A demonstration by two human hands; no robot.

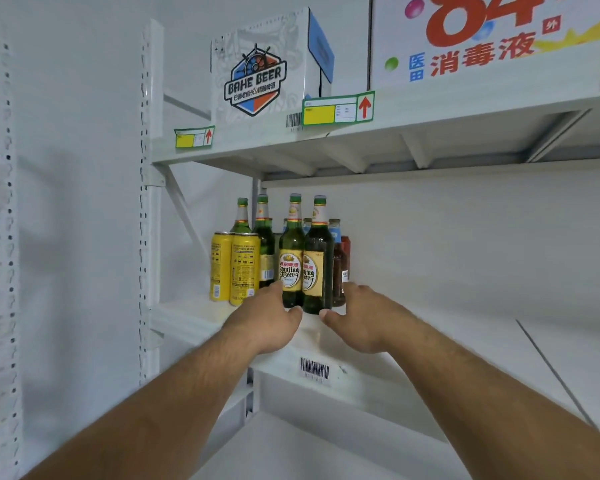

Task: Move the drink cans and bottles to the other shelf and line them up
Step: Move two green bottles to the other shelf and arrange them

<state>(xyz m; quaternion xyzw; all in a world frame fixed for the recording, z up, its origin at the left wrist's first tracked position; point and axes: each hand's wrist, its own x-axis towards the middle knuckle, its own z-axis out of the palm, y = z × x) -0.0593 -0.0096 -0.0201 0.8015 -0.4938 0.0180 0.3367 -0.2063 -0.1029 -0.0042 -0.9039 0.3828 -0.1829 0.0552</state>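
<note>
Flanking two green bottles (305,258), left hand (267,320), right hand (361,317), fingers alongside

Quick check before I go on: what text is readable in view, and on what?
"BAHE BEER": white box, top shelf.
"84" and "消毒液": big carton beside it.
"Nanjing Beer": front left green bottle; partly visible on the right one.
Red up arrows: shelf tags.
Yellow cans, barcode sticker: too small to read.

Glossy green glass bottles (305,258); shiny yellow metal cans (236,268); matt white painted metal shelf (465,341); printed cardboard box (260,71) at twelve o'clock.
</note>
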